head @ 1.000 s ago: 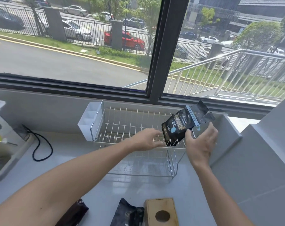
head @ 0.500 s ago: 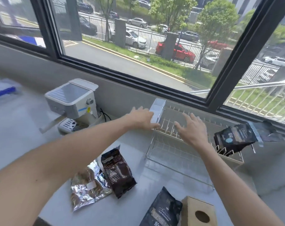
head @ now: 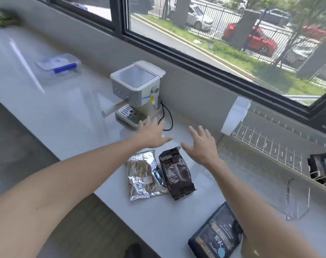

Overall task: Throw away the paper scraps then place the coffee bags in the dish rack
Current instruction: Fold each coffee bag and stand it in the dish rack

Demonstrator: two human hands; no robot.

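Note:
A silver foil coffee bag (head: pixel 144 175) and a dark brown coffee bag (head: pixel 176 174) lie side by side on the white counter (head: pixel 74 112). A black printed coffee bag (head: pixel 217 237) lies nearer me, partly under my right forearm. Another black bag (head: pixel 323 168) stands in the wire dish rack (head: pixel 266 146) at the right edge. My left hand (head: pixel 152 135) hovers open just beyond the foil bag. My right hand (head: pixel 201 146) is open too, above the top of the brown bag. Neither hand holds anything.
A white espresso machine (head: pixel 137 90) with a black cord stands by the wall behind my hands. A clear lidded box (head: pixel 58 65) sits farther left. The rack's white cutlery holder (head: pixel 235 116) is at its left end. The counter's front edge drops to the floor at left.
My view swung left, away from the rack. Both hands moved left from the rack to above the foil and brown bags. The black bag let go earlier stays in the rack.

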